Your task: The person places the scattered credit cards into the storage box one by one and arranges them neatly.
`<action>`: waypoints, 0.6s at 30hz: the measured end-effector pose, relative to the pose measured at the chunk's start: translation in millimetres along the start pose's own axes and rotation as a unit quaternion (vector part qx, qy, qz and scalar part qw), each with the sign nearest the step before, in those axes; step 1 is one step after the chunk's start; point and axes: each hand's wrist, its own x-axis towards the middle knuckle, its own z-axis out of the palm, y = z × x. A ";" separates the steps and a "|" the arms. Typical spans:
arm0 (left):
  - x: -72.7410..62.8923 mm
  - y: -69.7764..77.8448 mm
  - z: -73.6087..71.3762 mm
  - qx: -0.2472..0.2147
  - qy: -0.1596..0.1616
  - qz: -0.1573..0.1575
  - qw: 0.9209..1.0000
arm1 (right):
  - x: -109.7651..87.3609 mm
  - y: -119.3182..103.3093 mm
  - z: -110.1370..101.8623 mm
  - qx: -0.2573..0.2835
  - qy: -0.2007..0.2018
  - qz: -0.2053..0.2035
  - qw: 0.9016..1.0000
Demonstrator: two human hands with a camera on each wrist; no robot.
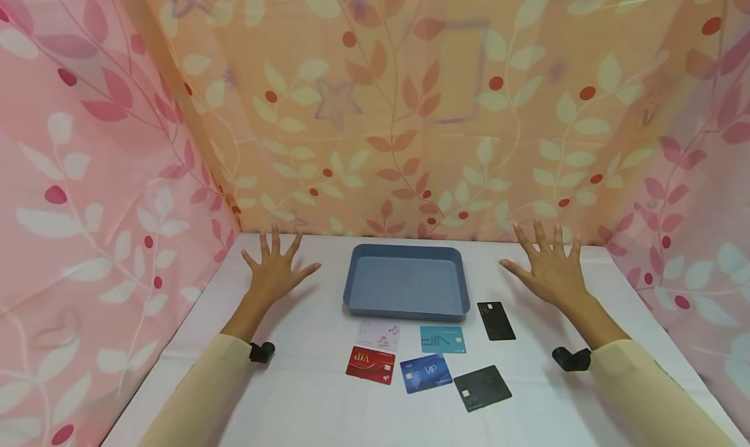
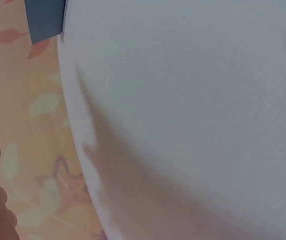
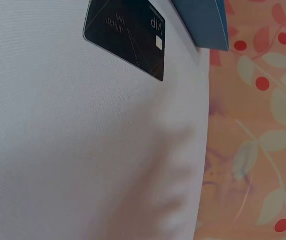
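My left hand [image 1: 272, 274] is held left of a blue-grey tray [image 1: 406, 314], its fingers spread and nothing in it. On the tray's other side, my right hand [image 1: 552, 271] is likewise spread and holds nothing. In front of the tray lie a white patterned card [image 1: 377, 336], a red VIP card [image 1: 371, 365], a teal VIP card [image 1: 443, 339], a blue VIP card [image 1: 426, 373] and a dark grey VIP card [image 1: 483, 388]. A black card [image 1: 496, 321], beside the tray's right front corner, is nearest the right hand; the right wrist view shows it too.
A white cloth [image 1: 316, 395] covers the table. Behind it hangs an orange leaf-patterned curtain [image 1: 363, 135], with a pink curtain [image 1: 88, 206] on the left and another pink curtain [image 1: 691, 193] on the right. Each wrist wears a black strap-on piece.
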 end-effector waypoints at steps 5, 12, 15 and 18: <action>2.5 3.8 0.6 -0.021 -0.016 0.005 1.000 | -1.0 0.2 -0.1 0.002 0.000 -0.002 1.000; 3.1 9.1 7.6 -0.066 -0.036 0.019 0.997 | -8.5 -0.4 1.0 0.080 -0.024 0.017 0.996; 0.5 14.1 10.0 -0.099 -0.036 0.026 0.994 | -14.0 -1.5 2.4 0.092 -0.021 0.024 0.995; -1.2 20.7 10.6 -0.132 -0.039 0.029 0.990 | -20.4 -2.9 3.6 0.099 -0.019 0.030 0.994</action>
